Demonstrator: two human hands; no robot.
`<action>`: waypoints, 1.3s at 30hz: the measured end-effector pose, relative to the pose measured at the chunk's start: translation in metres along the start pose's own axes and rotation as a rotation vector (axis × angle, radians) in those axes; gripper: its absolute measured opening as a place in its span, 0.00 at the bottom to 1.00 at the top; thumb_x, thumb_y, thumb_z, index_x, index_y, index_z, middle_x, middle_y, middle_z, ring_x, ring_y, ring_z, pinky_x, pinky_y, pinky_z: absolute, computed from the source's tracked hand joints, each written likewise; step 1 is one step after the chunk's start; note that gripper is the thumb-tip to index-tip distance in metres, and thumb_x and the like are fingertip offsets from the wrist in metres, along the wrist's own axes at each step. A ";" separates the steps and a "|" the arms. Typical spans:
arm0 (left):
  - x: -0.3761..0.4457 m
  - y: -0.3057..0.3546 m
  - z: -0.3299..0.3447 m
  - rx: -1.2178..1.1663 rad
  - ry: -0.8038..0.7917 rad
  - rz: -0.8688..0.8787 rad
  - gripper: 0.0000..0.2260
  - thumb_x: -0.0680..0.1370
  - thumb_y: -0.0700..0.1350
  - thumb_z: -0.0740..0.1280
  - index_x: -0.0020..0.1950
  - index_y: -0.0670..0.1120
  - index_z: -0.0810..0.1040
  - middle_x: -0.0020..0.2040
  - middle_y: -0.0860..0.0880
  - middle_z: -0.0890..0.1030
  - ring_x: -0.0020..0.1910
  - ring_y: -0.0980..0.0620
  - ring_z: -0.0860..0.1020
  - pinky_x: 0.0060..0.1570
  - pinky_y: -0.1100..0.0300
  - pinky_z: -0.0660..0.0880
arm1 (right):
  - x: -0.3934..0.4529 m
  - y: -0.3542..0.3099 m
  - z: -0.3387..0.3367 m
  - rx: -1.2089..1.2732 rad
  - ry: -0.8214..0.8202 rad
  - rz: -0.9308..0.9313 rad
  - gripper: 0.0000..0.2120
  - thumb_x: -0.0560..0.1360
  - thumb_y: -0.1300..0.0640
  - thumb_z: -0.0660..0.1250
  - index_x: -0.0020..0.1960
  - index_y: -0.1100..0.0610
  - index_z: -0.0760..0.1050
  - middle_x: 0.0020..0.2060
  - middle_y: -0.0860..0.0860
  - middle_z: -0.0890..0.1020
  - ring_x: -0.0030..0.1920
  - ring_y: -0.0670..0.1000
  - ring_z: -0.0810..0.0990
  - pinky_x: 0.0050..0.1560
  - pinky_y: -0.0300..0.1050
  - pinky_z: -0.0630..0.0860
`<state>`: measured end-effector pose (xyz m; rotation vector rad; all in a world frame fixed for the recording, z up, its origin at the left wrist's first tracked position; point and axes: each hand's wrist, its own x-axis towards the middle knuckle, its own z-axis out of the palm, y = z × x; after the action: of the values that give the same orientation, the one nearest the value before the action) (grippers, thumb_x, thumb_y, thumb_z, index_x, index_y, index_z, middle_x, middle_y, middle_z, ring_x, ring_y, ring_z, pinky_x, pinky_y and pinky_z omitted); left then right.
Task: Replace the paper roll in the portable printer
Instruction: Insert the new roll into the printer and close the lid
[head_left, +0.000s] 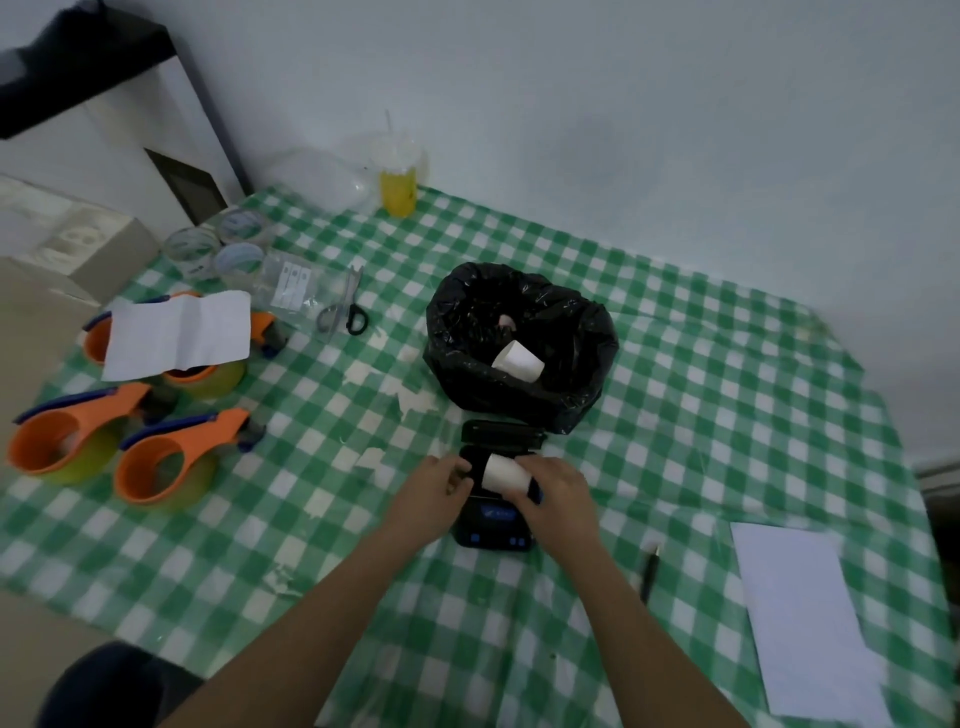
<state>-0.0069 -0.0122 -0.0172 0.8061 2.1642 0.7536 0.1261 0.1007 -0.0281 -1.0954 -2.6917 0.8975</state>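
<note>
The roll (505, 472) lies in the open bay of the printer (493, 525) on the counter (675, 415), its long axis running left to right. The right hand (558, 491) grips its right end; the left hand (434, 486), fingers curled, touches the printer's left edge.

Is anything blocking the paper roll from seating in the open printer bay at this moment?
Nothing visible does. The printer has its lid open toward the black bag, and the paper roll sits at the bay between the left hand and right hand; only the fingers surround it.
</note>
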 end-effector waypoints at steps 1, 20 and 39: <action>0.000 -0.001 0.001 0.017 0.005 0.014 0.13 0.78 0.44 0.63 0.62 0.44 0.74 0.55 0.42 0.76 0.43 0.52 0.72 0.47 0.63 0.69 | 0.003 0.003 0.003 -0.030 0.001 -0.006 0.20 0.71 0.54 0.71 0.61 0.56 0.75 0.58 0.53 0.81 0.60 0.57 0.74 0.59 0.50 0.67; 0.007 -0.008 0.016 0.053 0.049 0.076 0.12 0.77 0.39 0.62 0.60 0.43 0.76 0.53 0.40 0.76 0.48 0.44 0.77 0.53 0.51 0.76 | 0.029 0.010 0.016 -0.150 -0.112 0.134 0.22 0.70 0.50 0.70 0.63 0.48 0.74 0.60 0.55 0.71 0.60 0.59 0.65 0.62 0.50 0.64; 0.017 -0.002 0.029 0.400 -0.008 0.145 0.19 0.78 0.42 0.56 0.70 0.50 0.67 0.60 0.40 0.70 0.58 0.43 0.67 0.57 0.52 0.70 | 0.020 0.021 0.022 -0.148 0.042 -0.105 0.14 0.63 0.64 0.74 0.48 0.57 0.81 0.43 0.55 0.83 0.43 0.58 0.79 0.42 0.53 0.80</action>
<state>0.0054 0.0067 -0.0424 1.1758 2.3009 0.3843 0.1177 0.1149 -0.0601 -0.9753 -2.7883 0.6605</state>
